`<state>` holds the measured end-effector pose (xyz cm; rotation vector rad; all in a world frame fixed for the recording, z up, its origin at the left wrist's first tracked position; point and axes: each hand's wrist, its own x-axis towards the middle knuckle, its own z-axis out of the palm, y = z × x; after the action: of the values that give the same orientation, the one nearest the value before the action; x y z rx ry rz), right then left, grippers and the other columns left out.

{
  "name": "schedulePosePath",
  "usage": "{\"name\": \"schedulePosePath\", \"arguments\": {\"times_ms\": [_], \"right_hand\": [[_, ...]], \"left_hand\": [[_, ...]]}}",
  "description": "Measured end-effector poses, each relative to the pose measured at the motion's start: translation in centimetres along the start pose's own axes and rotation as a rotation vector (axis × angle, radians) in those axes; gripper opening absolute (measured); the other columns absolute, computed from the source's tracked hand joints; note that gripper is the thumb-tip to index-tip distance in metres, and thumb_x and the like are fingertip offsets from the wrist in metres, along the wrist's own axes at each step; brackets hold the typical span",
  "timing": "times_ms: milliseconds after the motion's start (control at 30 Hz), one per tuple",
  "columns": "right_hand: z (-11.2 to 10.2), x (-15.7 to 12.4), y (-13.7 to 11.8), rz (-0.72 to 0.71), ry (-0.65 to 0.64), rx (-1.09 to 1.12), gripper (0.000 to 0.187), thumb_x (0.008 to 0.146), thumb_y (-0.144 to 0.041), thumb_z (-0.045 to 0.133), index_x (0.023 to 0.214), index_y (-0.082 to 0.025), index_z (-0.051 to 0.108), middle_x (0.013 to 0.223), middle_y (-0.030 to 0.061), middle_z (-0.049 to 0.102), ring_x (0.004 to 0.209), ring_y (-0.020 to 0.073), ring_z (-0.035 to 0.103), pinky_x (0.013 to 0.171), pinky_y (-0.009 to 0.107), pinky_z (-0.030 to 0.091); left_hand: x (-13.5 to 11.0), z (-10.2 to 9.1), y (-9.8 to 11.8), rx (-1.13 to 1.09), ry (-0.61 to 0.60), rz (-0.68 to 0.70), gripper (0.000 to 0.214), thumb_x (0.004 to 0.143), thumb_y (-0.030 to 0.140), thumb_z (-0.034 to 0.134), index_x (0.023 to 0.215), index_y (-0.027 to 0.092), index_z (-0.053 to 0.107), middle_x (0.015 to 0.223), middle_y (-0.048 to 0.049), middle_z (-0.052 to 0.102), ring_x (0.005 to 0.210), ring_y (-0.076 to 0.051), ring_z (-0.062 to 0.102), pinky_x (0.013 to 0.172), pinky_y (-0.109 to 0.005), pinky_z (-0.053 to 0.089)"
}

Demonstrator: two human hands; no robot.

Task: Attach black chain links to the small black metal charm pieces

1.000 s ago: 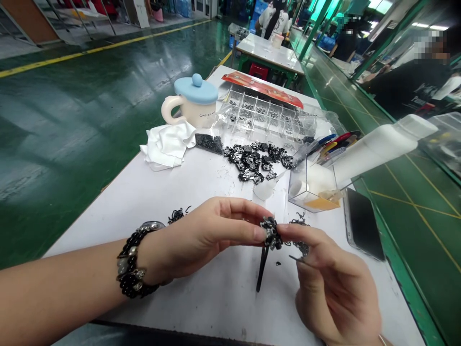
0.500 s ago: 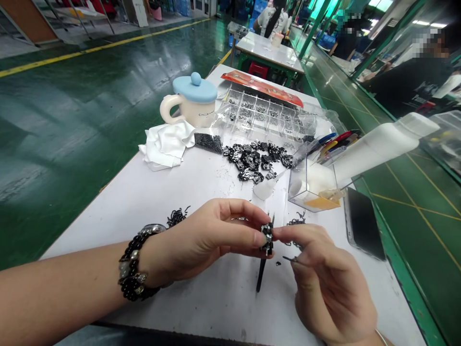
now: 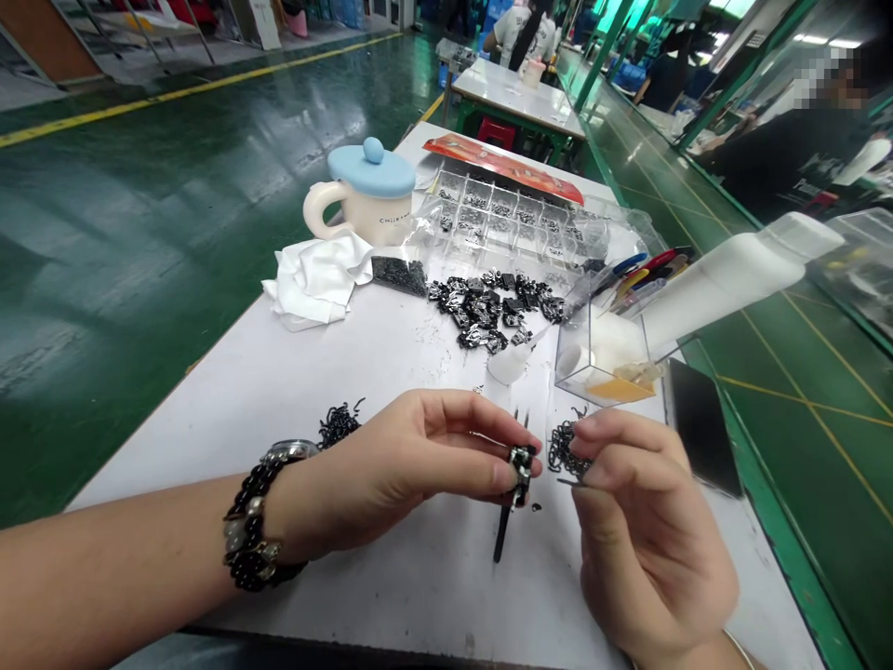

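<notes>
My left hand pinches a small black and silver metal part between thumb and forefinger, above the white table. My right hand sits just right of it, fingers curled, holding a thin metal pin that points at the part. Black tweezers lie on the table under the part. A small heap of tiny black hooks lies behind my right fingers, and another heap lies by my left wrist.
A pile of black parts, a clear compartment box, a lidded mug and a white cloth lie further back. A clear box, a white bottle and a phone are right. People work beyond.
My right hand has drawn back a little to the right from the part, which my left hand still holds. The camera has tipped slightly.
</notes>
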<state>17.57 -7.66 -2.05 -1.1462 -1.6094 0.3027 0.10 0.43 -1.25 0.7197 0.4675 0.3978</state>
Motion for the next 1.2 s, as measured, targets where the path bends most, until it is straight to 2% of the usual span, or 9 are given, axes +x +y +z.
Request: {"name": "schedulePosePath", "arguments": {"times_ms": [133,400,667,767,933,1100,1200], "right_hand": [[0.0,0.2,0.0,0.019,0.007,-0.040,0.013,0.081,-0.004,0.050,0.086,-0.017,0.052,0.096,0.0056,0.046,0.092,0.0150,0.047,0.082,0.029,0.041],[0.1,0.0,-0.1,0.009,-0.036,-0.106,0.013,0.081,-0.007,0.052,0.086,-0.018,0.052,0.095,0.0050,0.046,0.088,0.0161,0.047,0.075,0.030,0.041],[0.3,0.1,-0.1,0.024,-0.032,-0.087,0.017,0.080,-0.004,0.052,0.088,-0.018,0.051,0.095,0.0057,0.047,0.089,0.0172,0.048,0.075,0.032,0.040],[0.3,0.1,-0.1,0.002,-0.042,-0.095,0.018,0.079,-0.003,0.052,0.089,-0.017,0.051,0.095,0.0056,0.047,0.089,0.0164,0.048,0.076,0.031,0.040],[-0.1,0.3,-0.3,-0.052,-0.103,-0.126,0.019,0.078,-0.003,0.052,0.089,-0.018,0.051,0.094,0.0051,0.047,0.086,0.0158,0.048,0.073,0.030,0.041],[-0.7,0.9,-0.3,-0.182,-0.139,-0.246,0.016,0.079,-0.005,0.052,0.088,-0.018,0.051,0.090,0.0049,0.050,0.082,0.0168,0.049,0.067,0.032,0.040],[-1.0,1.0,-0.1,-0.138,-0.198,-0.196,0.015,0.080,-0.006,0.052,0.088,-0.018,0.051,0.089,0.0048,0.051,0.082,0.0169,0.051,0.068,0.033,0.041]], "left_hand": [[0.0,0.0,-0.3,0.003,-0.018,-0.020,0.023,0.074,0.009,0.071,0.096,0.013,0.068,0.092,-0.0045,0.070,0.082,-0.009,0.064,0.077,-0.017,0.051],[0.2,0.2,-0.5,-0.038,-0.028,-0.071,0.022,0.074,0.009,0.071,0.095,0.011,0.069,0.085,-0.0045,0.071,0.075,-0.008,0.064,0.072,-0.015,0.051],[0.2,0.2,-0.5,-0.018,-0.021,-0.084,0.023,0.072,0.012,0.074,0.094,0.013,0.069,0.085,-0.0040,0.070,0.079,-0.009,0.063,0.074,-0.016,0.050],[0.2,0.2,-0.5,0.008,-0.026,-0.082,0.024,0.072,0.014,0.074,0.095,0.013,0.069,0.091,-0.0053,0.070,0.083,-0.011,0.063,0.078,-0.018,0.049],[0.1,0.1,-0.5,0.026,-0.030,-0.082,0.025,0.071,0.013,0.076,0.095,0.016,0.069,0.090,-0.0017,0.069,0.084,-0.009,0.062,0.080,-0.017,0.048],[0.1,0.1,-0.4,0.040,-0.012,-0.122,0.023,0.069,0.010,0.075,0.091,0.016,0.069,0.086,-0.0018,0.069,0.080,-0.009,0.063,0.075,-0.018,0.049],[0.1,0.2,-0.3,0.047,0.003,-0.120,0.024,0.068,0.010,0.076,0.089,0.015,0.069,0.082,-0.0008,0.069,0.074,-0.008,0.062,0.070,-0.017,0.049]]}}
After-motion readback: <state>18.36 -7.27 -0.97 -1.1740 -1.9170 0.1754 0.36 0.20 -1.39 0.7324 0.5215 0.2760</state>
